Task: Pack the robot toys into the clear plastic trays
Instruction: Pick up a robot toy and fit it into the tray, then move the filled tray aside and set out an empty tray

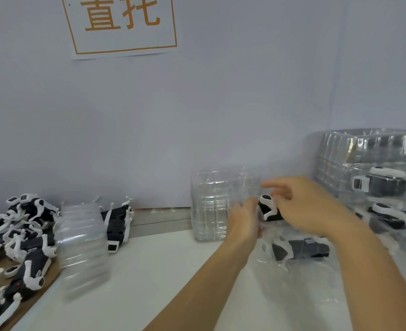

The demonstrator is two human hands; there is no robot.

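Observation:
A black and white robot toy (267,209) sits between my two hands above the table. My right hand (309,206) pinches it from the right with curled fingers, the index finger raised. My left hand (243,222) grips the right edge of an upright clear plastic tray (211,204); its fingertips are hidden. Just below the hands, another robot toy (300,249) lies inside a clear tray flat on the table.
A pile of loose robot toys (22,237) lies on a brown board at the left, beside a stack of clear trays (82,237). Stacked trays holding toys (383,187) stand at the right. A pale wall with a sign (123,25) rises behind the white table (149,271).

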